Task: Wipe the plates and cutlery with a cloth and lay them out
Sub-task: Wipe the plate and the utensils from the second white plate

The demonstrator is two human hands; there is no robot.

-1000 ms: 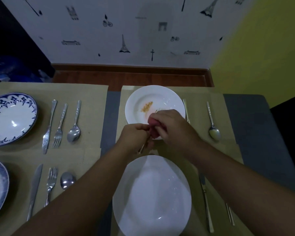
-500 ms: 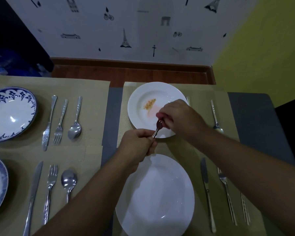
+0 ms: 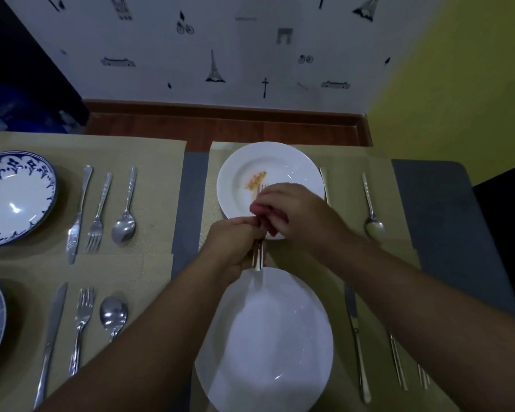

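Most of the slim silver metal fork [image 3: 258,259] is hidden: only its handle end shows below the left hand [image 3: 231,248], and its tines poke out beyond the right hand [image 3: 298,212], above the far round white plate [image 3: 298,171], which holds a small orange-yellow smear of crumbs [image 3: 254,181]. The left fingers are curled tight round the handle, while the right fingers pinch a crumpled pinkish-red cloth [image 3: 265,215] around the fork's shaft (that hand covers much of the cloth). The near round white plate [image 3: 265,337] lies glossy just below the hands, and both plates rest on tan placemats [image 3: 348,165] on the tabletop.
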